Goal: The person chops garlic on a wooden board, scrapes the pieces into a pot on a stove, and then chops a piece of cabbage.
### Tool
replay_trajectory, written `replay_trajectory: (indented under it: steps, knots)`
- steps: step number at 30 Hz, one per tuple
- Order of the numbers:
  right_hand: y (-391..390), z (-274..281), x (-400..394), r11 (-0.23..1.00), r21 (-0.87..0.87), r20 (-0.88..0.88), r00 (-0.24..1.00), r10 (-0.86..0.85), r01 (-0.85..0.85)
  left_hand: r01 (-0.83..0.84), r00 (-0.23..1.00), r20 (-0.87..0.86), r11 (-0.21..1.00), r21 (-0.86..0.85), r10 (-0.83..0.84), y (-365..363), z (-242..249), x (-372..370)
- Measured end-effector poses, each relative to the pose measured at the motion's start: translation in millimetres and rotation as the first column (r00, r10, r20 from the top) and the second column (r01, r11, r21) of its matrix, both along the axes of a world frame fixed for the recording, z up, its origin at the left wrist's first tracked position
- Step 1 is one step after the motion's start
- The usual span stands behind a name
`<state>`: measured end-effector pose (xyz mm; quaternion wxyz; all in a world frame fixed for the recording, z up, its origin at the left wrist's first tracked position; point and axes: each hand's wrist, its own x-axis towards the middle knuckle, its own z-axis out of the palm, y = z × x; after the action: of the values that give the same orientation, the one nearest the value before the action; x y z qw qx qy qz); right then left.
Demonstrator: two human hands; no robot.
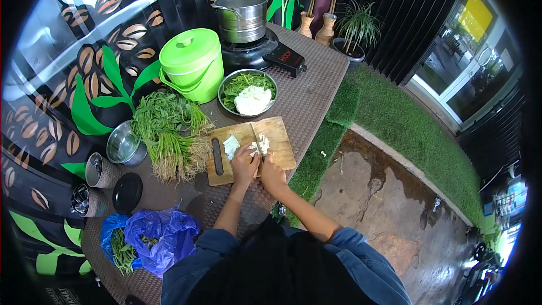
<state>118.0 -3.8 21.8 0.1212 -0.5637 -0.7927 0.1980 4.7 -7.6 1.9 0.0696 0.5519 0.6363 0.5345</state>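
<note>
A wooden cutting board (280,159) lies near the table's right edge. My right hand (273,175) is closed round the handle of a knife (256,135), whose blade points away from me over the board. Beside it, my left hand (244,164) has its fingers bent down onto pale chopped pieces (262,143) at the blade; what they grip is too small to make out. A larger pale green piece (231,147) lies to the left of my left hand. Behind the board stands a metal bowl (248,92) with cut greens and a white heap.
Left of the board lies a bunch of rooted greens (172,130). Farther back are a lidded green bucket (192,66) and a pot (243,18) on a stove (248,56). Blue plastic bags (161,237), a metal bowl (125,144) and a black lid (127,192) stand at the left.
</note>
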Motion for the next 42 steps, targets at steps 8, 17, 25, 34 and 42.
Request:
replay_trajectory:
  steps: [8,17,25,34,42]
  knots:
    - [23,9,3,0.997,-0.048,0.046,0.997,0.059,-0.057,0.004,1.0,0.014,1.0,-0.029,-0.004,0,-1,0]
    - [1,18,-2,0.99,-0.138,0.005,1.0,-0.003,0.004,-0.009,1.0,0.017,0.999,-0.053,0.01,3,0,-2]
    - [7,-14,-8,0.991,0.136,0.075,0.997,-0.025,0.015,-0.008,1.0,-0.004,1.0,-0.008,0.008,4,-4,-4]
    - [31,26,-2,0.994,-0.045,0.033,0.995,0.096,-0.095,0.005,0.999,0.036,0.998,-0.055,-0.003,0,-4,-4]
    - [1,6,-6,0.999,-0.032,0.015,0.999,-0.031,0.031,-0.017,0.999,0.032,0.997,-0.068,0.02,0,-2,-4]
